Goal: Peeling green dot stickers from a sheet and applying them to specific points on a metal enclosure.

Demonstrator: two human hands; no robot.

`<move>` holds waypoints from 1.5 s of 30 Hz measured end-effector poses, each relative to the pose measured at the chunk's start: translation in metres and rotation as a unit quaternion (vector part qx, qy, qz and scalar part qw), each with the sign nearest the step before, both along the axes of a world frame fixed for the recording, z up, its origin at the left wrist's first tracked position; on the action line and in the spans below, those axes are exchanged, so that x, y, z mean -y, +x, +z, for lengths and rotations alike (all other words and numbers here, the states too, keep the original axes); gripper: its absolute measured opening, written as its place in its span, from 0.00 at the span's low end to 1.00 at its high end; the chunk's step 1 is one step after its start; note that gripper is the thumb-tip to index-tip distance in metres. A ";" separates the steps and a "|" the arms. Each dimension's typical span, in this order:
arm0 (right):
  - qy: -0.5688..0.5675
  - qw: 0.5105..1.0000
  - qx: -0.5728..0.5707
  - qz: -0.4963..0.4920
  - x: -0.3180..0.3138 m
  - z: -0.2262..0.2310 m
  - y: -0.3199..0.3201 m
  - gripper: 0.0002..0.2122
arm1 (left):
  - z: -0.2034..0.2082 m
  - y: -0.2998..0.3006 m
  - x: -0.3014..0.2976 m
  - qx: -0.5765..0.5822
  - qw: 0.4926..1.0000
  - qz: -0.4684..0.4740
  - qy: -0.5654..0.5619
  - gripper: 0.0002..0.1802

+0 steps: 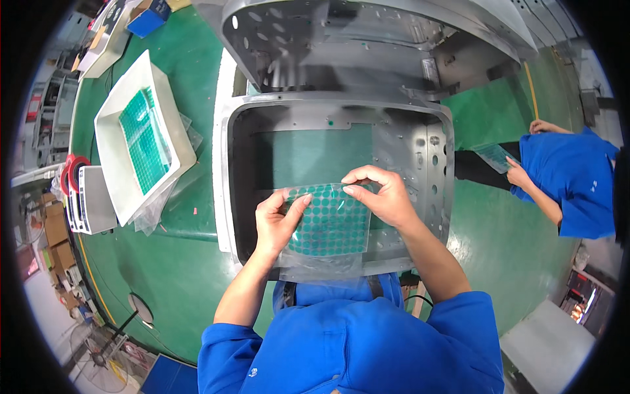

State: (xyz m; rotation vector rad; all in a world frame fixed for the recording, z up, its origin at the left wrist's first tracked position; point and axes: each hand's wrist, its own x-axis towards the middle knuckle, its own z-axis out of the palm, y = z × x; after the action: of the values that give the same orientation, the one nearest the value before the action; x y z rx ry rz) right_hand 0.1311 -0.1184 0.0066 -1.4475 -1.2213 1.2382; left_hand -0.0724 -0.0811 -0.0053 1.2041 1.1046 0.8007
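Between my hands is a clear sheet covered with rows of round green stickers [328,226], held above the front of an open metal housing [275,105]. My left hand [279,220] grips its upper left edge, thumb on top and fingers behind. At the upper right corner my right hand [384,197] is closed, with thumb and forefinger pinched on the edge. Clear film hangs below the green dots over the housing's near rim. Whether a sticker is between my right fingertips is too small to tell.
A metal lid [367,46] with holes stands raised beyond the housing. To the left, a white tray [108,138] holds more green sticker sheets [144,141], beside red tape rolls [72,174]. On the right, a co-worker in blue [564,177] holds a similar sheet [493,157].
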 end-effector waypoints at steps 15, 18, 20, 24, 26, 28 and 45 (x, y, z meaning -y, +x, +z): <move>-0.175 0.940 0.219 -0.196 0.013 -0.123 0.096 0.04 | -0.018 -0.025 -0.001 -0.063 0.994 0.068 -0.062 0.05; -0.170 0.942 0.239 -0.164 0.012 -0.140 0.102 0.04 | -0.019 -0.024 0.002 -0.056 0.992 0.086 -0.069 0.05; -0.147 0.934 0.288 -0.151 0.012 -0.147 0.100 0.04 | -0.017 -0.023 0.003 -0.057 0.991 0.094 -0.079 0.05; -0.180 0.928 0.290 -0.149 0.008 -0.139 0.096 0.05 | -0.019 -0.022 0.005 -0.060 0.989 0.095 -0.094 0.05; -0.192 0.926 0.292 -0.145 0.007 -0.138 0.097 0.03 | -0.020 -0.021 0.005 -0.053 0.990 0.093 -0.097 0.05; -0.196 0.921 0.302 -0.146 0.006 -0.133 0.095 0.03 | -0.021 -0.020 0.005 -0.047 0.990 0.091 -0.098 0.05; -0.222 0.888 0.372 -0.153 0.002 -0.122 0.085 0.03 | -0.027 -0.018 0.004 -0.080 0.989 0.092 -0.080 0.06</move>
State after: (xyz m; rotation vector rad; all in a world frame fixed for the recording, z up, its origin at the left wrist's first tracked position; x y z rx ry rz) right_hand 0.2164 -0.1207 -0.1152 -2.5022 -1.1338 0.7732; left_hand -0.0902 -0.0852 -0.0325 1.0564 1.4001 0.7486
